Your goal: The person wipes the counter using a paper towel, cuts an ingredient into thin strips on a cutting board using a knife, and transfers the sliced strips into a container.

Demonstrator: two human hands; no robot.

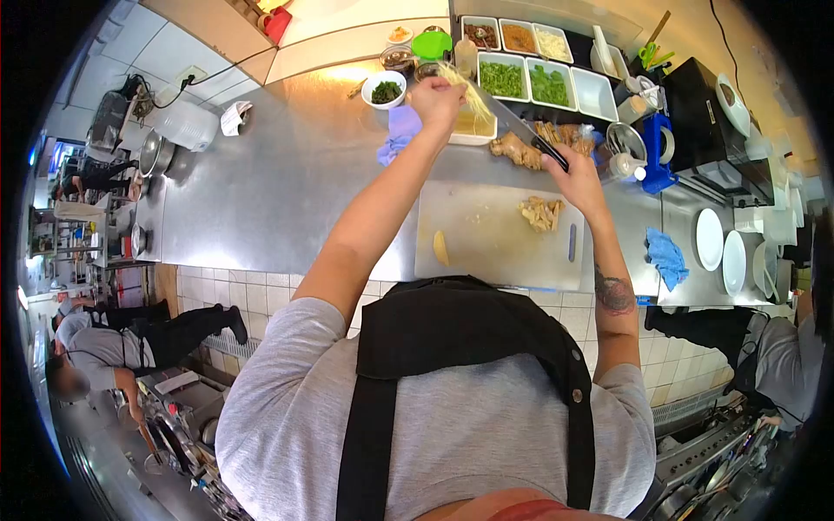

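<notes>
My left hand is closed at the far side of the counter, pinching a bundle of thin pale-yellow ginger strips. They hang over a white rectangular container with something yellowish in it. In my right hand is the black handle of a kitchen knife; its blade slants up toward the strips. Below the hands lies a white cutting board. On it are a heap of ginger scraps and a single ginger piece. Whole ginger roots sit behind the board.
White trays of chopped greens and other ingredients line the back. A bowl of dark greens and a purple cloth are at left. A blue cloth and white plates lie right. Co-workers stand behind.
</notes>
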